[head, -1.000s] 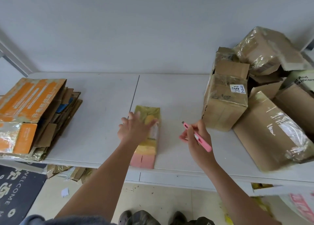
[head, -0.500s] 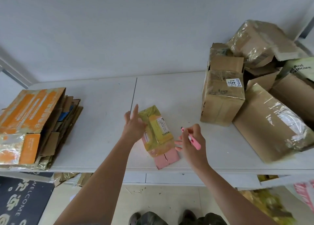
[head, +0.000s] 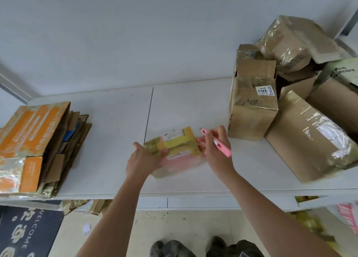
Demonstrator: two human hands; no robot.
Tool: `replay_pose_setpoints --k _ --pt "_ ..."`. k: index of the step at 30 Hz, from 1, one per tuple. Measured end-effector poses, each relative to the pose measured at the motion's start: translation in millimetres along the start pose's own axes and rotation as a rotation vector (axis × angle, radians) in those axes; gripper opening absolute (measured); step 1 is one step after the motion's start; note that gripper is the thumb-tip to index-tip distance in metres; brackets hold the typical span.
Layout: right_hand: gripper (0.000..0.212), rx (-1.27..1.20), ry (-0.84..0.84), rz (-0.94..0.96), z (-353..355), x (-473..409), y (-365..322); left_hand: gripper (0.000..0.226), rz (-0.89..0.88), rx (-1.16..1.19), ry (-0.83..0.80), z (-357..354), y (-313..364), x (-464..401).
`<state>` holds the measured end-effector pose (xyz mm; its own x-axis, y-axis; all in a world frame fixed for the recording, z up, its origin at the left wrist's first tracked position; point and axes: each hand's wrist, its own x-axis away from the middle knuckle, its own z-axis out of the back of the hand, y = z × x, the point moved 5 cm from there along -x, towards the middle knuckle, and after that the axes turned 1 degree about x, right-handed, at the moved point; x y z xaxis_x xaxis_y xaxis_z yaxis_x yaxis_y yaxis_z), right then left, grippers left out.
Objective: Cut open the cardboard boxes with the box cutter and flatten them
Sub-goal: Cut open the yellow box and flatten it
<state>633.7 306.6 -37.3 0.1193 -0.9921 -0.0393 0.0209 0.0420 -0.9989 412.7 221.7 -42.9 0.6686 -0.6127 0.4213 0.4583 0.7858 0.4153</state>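
Observation:
A small yellow and pink taped box (head: 178, 150) lies crosswise on the white table (head: 108, 132), a white label on its top. My left hand (head: 143, 159) grips its left end, thumb over the top. My right hand (head: 215, 150) holds a pink box cutter (head: 217, 142) in its curled fingers, and its lower fingers touch the box's right end. The cutter's tip points up and away from me, off the box.
A stack of flattened orange and brown cardboard (head: 36, 146) lies at the table's left end. Several taped brown boxes (head: 251, 105) are piled at the right. Scraps (head: 83, 205) lie under the table, and a dark welcome mat (head: 23, 235) covers the floor at left.
The small box has turned from lengthwise to crosswise between my hands. My left hand shifted to its left end, and my right hand with the cutter came against its right end.

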Motion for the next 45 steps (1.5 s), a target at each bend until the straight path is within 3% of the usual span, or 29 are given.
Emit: replay_pose_setpoints --k 2,5,8,15,26,35,45 --pt "0.018 0.014 -0.053 0.036 -7 -5 1 0.095 0.000 -0.030 0.083 -3 -5 9" --pt "0.017 0.003 -0.097 0.044 -14 -11 8 0.088 -0.252 -0.201 0.224 -5 9 11" --pt "0.017 -0.096 -0.129 -0.010 -11 -18 19 0.059 -0.466 -0.221 0.043 -26 19 4" --pt "0.021 -0.204 -0.182 -0.135 -9 -34 38 0.089 -0.455 -0.200 -0.016 -34 13 -5" --pt "0.021 -0.117 -0.192 -0.107 -21 -34 35 0.091 -0.431 -0.212 -0.042 -35 15 -5" --pt "0.026 0.086 -0.310 -0.007 -19 -48 28 0.091 -0.415 -0.285 -0.038 -37 16 -5" --pt "0.028 0.072 -0.343 -0.021 -6 -40 31 0.090 -0.406 -0.298 -0.057 -37 18 -4"
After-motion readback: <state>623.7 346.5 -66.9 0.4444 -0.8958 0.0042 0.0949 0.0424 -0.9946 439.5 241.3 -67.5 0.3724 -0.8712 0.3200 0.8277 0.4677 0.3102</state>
